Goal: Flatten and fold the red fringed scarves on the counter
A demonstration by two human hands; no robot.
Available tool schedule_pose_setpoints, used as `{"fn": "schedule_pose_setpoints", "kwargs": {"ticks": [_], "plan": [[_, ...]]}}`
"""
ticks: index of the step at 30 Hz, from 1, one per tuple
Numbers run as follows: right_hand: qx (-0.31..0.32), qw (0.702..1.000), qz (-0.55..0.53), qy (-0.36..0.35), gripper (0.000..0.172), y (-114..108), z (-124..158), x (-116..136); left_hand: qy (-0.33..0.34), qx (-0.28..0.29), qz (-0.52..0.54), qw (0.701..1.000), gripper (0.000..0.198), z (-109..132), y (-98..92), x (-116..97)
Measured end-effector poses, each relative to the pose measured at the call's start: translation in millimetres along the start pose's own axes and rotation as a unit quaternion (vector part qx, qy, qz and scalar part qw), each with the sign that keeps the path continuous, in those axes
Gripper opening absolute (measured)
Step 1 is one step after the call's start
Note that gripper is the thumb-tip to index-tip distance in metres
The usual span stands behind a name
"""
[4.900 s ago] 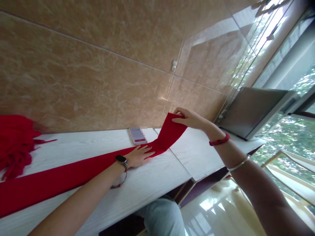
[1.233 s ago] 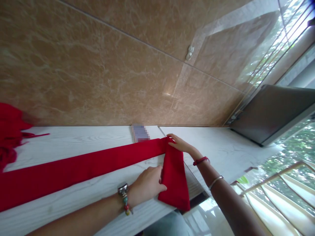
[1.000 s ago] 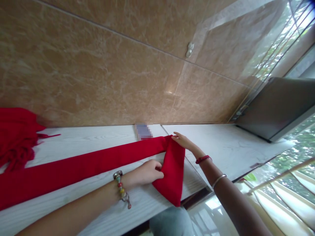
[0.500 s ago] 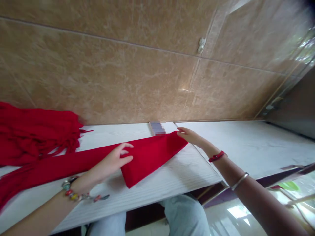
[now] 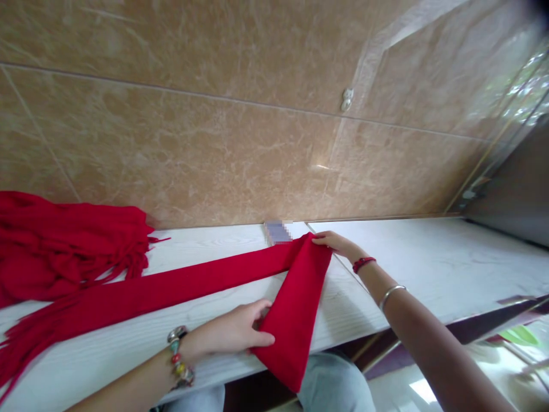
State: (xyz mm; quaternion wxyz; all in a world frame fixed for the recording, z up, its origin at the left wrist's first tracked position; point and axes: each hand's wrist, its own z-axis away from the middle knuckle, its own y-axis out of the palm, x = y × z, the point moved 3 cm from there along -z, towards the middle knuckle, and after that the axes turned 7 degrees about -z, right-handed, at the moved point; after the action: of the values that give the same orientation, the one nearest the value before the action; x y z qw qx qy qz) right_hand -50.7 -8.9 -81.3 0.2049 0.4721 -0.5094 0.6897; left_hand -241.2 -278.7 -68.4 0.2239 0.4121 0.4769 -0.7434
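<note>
A long red scarf (image 5: 180, 286) runs across the white tabletop, its fringed end at the left. At its right end it folds over at a corner, and the folded section slants down toward me past the table's front edge. My left hand (image 5: 244, 327) grips the left edge of that section, thumb on top and the other fingers partly hidden beneath the cloth. At the upper corner of the fold, my right hand (image 5: 337, 241) pinches the fabric.
A bunched red fringed cloth (image 5: 77, 246) lies at the back left. Against the tiled wall (image 5: 214, 149) sits a small blurred box (image 5: 278, 232). The white tabletop (image 5: 412, 257) has a seam near my right hand. My knees (image 5: 338, 380) are below the front edge.
My left hand has moved right and toward me, swinging the folded section from lying along the strip to slanting down over the front edge. My right hand has stayed at the corner.
</note>
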Motion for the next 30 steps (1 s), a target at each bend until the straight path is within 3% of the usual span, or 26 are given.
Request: {"fn": "schedule_pose_setpoints", "kwargs": {"ticks": [4,9,12,14,18,21,26,30], "plan": [[-0.066,0.994,0.088,-0.005,0.024,3.5,-18.3,-9.4,-0.036,-0.120,-0.225,0.966,0.051,-9.8,-14.5,1.0],[-0.127,0.979,0.154,-0.033,0.035,6.1,-38.0,-17.5,-0.044,-0.110,-0.315,0.942,0.049,-31.7,-25.2,0.7],[-0.153,0.970,0.178,-0.070,0.039,5.9,-45.2,-20.6,-0.021,-0.171,-0.413,0.894,0.051,-51.2,-24.7,-1.7],[-0.156,0.963,0.197,-0.098,0.040,7.3,-48.4,-23.4,-0.021,-0.183,-0.458,0.869,0.055,-63.6,-23.9,4.2],[-0.152,0.950,0.232,-0.141,0.038,9.7,-52.0,-30.4,-0.041,-0.132,-0.460,0.877,0.059,-74.2,-26.4,27.5],[-0.148,0.943,0.247,-0.167,0.035,8.9,-52.2,-32.9,-0.032,-0.124,-0.465,0.876,0.053,-70.3,-29.0,33.8],[-0.168,0.936,0.243,-0.193,0.041,2.9,-43.9,-22.8,-0.045,-0.112,-0.459,0.880,0.053,-66.6,-28.6,21.7],[-0.158,0.920,0.253,-0.256,0.051,11.6,-30.5,-4.5,-0.027,-0.151,-0.461,0.874,0.061,-71.8,-32.4,13.2]]}}
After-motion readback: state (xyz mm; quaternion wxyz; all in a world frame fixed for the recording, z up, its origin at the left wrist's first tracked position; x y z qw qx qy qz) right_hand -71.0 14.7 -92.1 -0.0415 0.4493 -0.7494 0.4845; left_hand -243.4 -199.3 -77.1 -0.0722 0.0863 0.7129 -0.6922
